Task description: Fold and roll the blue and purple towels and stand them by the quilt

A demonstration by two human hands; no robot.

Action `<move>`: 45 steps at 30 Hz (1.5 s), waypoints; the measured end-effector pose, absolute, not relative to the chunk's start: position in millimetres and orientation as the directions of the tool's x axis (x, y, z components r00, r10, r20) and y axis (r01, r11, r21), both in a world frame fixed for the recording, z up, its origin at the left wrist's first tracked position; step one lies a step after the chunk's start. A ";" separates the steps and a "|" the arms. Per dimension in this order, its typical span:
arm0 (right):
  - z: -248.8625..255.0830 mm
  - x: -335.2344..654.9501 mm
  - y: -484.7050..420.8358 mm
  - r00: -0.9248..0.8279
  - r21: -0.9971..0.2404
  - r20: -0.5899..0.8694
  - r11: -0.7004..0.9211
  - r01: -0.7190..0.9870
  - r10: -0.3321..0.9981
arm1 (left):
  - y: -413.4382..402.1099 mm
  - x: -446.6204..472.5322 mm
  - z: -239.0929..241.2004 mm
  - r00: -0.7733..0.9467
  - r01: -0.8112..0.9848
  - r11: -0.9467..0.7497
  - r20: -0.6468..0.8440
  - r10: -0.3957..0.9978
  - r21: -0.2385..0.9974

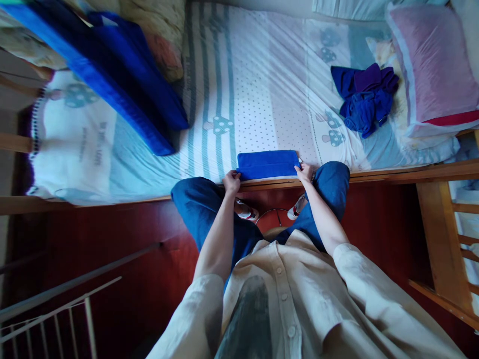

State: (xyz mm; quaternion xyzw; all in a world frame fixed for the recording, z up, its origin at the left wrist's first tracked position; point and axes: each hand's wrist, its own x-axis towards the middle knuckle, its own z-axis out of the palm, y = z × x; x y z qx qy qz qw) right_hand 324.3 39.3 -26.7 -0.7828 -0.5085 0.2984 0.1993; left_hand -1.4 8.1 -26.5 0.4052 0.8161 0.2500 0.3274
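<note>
A folded blue cloth [268, 164] lies flat on the near edge of the bed, between my knees. Its shape is a neat rectangle, with a crease running across it. My left hand [231, 181] pinches its near left corner. At the opposite end, the fingers of my right hand [304, 172] are closed on the right edge, where a small white tag shows. To the right on the bed sits a crumpled heap of blue and purple cloths [368, 99].
Long folded blue cloths [123, 85] extend over the bed's left part. A pink pillow [436, 65] rests at the right end. The wooden bed rail [392, 175] runs along the near side. A white metal rack [71, 319] stands at lower left on the red floor [149, 294].
</note>
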 end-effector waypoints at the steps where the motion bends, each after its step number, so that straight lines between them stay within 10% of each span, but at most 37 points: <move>1: -27.4 324.6 39.2 0.308 -0.620 -0.260 -0.403 0.673 0.915 | 8.0 -1.5 -27.2 -0.455 0.501 0.542 -0.327 0.828 0.675; 12: -21.7 322.3 35.4 0.294 -0.616 -0.261 -0.393 0.682 0.919 | 6.4 0.3 -21.0 -0.463 0.466 0.568 -0.360 0.810 0.678; 17: -7.4 318.1 26.3 0.136 -0.622 -0.055 -0.141 0.770 0.989 | 2.1 0.1 -15.1 -0.443 0.562 0.438 -0.192 0.876 0.702; 24: 8.7 306.3 22.0 -0.204 -0.558 -0.003 0.168 0.813 0.979 | -1.5 7.9 -8.1 0.044 0.773 -0.012 -0.036 0.998 0.635; 45: 1.1 311.8 25.4 -0.215 -0.442 -0.115 0.144 0.885 0.970 | 1.3 -0.3 -11.9 0.268 0.894 -0.186 -0.155 0.951 0.407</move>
